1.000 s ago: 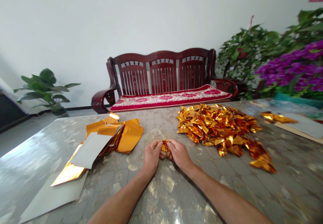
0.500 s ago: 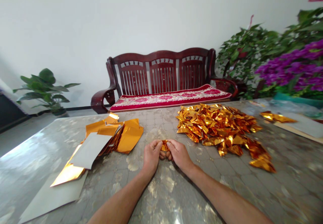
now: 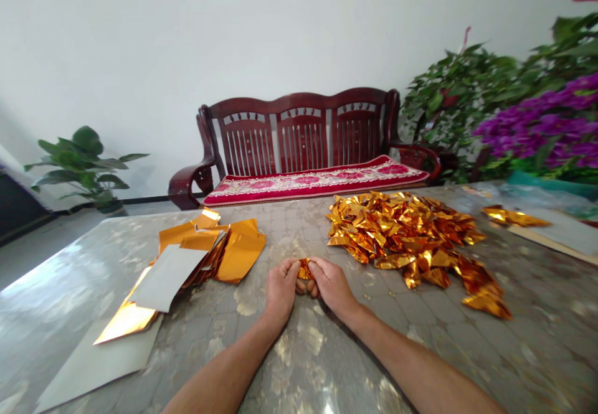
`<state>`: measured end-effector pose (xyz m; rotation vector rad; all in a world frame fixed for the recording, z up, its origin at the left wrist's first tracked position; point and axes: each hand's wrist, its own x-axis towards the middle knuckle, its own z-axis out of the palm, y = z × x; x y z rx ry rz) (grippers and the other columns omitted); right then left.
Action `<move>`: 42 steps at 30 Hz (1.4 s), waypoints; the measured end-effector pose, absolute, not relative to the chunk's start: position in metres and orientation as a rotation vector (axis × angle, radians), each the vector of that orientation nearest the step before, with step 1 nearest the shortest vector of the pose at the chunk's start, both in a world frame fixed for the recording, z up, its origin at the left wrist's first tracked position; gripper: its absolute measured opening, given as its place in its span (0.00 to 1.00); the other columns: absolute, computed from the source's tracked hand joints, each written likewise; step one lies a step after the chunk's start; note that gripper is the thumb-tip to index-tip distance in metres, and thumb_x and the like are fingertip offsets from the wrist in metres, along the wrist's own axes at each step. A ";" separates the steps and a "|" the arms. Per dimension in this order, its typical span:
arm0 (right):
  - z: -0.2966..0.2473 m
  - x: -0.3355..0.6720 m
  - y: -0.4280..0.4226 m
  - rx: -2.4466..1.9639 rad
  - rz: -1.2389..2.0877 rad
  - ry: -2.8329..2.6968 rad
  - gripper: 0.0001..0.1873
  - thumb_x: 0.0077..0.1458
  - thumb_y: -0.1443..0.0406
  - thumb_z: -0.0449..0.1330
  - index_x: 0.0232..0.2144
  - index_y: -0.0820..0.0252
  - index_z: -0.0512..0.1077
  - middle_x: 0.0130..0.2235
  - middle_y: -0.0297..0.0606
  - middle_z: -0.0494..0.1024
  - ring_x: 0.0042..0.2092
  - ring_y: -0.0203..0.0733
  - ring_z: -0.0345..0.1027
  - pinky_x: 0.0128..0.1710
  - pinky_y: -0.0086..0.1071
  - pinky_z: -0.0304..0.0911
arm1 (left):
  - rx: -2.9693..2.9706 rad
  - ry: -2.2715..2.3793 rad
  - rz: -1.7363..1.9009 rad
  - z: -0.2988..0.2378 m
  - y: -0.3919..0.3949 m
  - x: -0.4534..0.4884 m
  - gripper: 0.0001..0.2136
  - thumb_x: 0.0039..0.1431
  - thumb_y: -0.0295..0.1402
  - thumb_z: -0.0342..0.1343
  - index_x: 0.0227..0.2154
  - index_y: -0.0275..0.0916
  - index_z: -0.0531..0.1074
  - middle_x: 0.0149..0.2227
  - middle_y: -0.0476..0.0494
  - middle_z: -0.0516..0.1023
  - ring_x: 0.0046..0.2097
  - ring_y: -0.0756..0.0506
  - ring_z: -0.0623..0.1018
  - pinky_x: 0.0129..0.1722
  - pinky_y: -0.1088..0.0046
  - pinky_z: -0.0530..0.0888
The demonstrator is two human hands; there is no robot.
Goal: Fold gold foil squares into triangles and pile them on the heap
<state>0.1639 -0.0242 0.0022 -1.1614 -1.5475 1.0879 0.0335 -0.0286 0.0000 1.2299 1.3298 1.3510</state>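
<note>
Below the frame's centre, pinching foil (image 3: pixel 304 269) in fingers of left hand (image 3: pixel 280 284) and right hand (image 3: pixel 331 281), between sheets (image 3: pixel 242 249) at left and pile (image 3: pixel 392 227) at right.

On the grey patterned table (image 3: pixel 527 345), flat gold foil sheets (image 3: pixel 243 249) were spread at left and a heap of folded gold foil pieces (image 3: pixel 397 227) at right, a small gold foil piece (image 3: pixel 304 269) being held between these, with a dark-red wooden bench (image 3: pixel 303 144) set behind.
</note>
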 end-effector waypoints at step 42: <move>0.007 0.172 -0.015 -1.243 0.719 -1.494 0.18 0.52 0.64 0.56 0.46 0.60 0.67 0.26 0.29 0.72 0.28 0.38 0.67 0.33 0.31 0.62 | 1.588 1.518 1.452 -0.006 -0.029 0.030 0.11 0.56 0.32 0.56 0.41 0.41 0.79 0.41 0.42 0.80 0.43 0.43 0.77 0.47 0.65 0.72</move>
